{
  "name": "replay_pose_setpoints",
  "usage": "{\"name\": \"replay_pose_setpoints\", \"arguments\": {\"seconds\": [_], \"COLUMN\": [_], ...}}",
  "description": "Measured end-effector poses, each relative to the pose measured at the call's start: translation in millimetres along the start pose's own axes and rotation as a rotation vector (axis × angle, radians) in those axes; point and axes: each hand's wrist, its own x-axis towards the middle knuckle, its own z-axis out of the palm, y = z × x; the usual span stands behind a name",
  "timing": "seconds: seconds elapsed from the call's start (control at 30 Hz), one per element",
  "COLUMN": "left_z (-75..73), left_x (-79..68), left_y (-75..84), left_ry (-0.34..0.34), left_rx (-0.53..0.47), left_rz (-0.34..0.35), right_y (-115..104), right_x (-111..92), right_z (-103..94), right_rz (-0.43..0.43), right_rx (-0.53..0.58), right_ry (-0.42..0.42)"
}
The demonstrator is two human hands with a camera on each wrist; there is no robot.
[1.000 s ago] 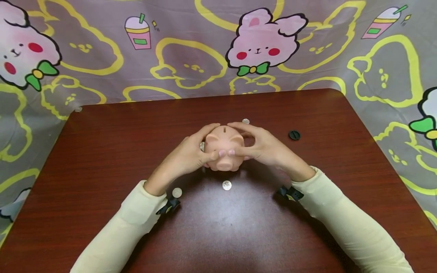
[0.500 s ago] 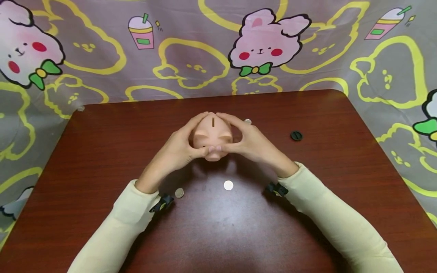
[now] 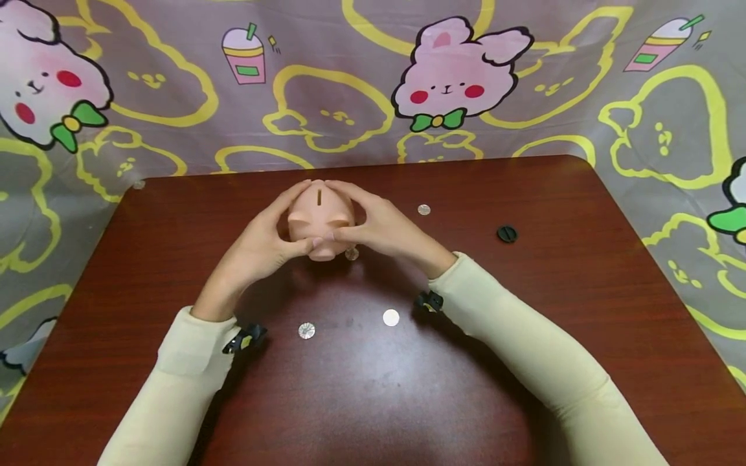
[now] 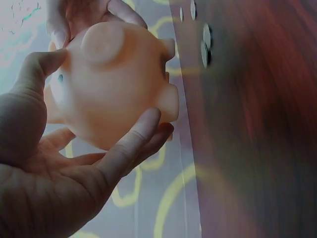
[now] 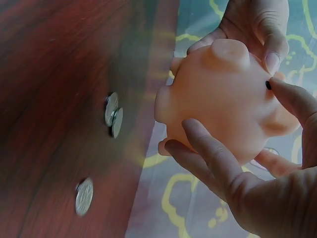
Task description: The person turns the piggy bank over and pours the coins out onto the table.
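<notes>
A peach-pink piggy bank (image 3: 320, 210) is held in the air above the table, its slot up and its snout (image 4: 103, 43) toward me. My left hand (image 3: 256, 243) grips one side, with the thumb on the face and the fingers wrapped round the body. From the other side my right hand (image 3: 387, 223) holds it the same way, thumb close to an eye. In both wrist views its stubby feet (image 5: 162, 104) stand clear of the tabletop. A silver coin (image 3: 351, 254) lies just beside the bank in the head view. The bank's underside is hidden there.
More silver coins lie on the brown table (image 3: 524, 336): a front-left coin (image 3: 306, 331), a middle coin (image 3: 391, 317) and a back coin (image 3: 424, 210). A dark round slotted plug (image 3: 507, 233) lies at right. A patterned curtain (image 3: 326, 110) hangs behind.
Both hands have lifted the piggy bank and carried it left and toward the back of the table. A coin that it hid half a second ago now shows beside it.
</notes>
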Motion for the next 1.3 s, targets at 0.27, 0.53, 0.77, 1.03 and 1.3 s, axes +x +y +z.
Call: {"name": "replay_pose_setpoints", "arguments": {"seconds": [0.27, 0.53, 0.77, 1.03, 1.3], "left_z": [-19.6, -23.3, -24.4, -26.3, -24.6], "left_x": [1.7, 12.0, 20.7, 23.8, 17.6], "left_y": [-26.1, -46.7, -52.2, -57.4, -60.0], "left_ry": [0.019, 0.059, 0.082, 0.087, 0.082], "left_rx": [-0.019, -0.039, -0.059, -0.108, -0.101], "left_rz": [-0.037, -0.047, -0.063, -0.08, -0.092], "right_y": [-6, -1, 3, 9, 20], "right_x": [32, 60, 74, 77, 64], "right_z": [21.8, 32.6, 33.8, 37.4, 35.8], "right_rz": [0.126, 0.118, 0.12, 0.163, 0.167], "right_rx": [0.166, 0.034, 0.081, 0.128, 0.132], "right_ry": [-0.063, -0.04, -0.019, 0.003, 0.001]}}
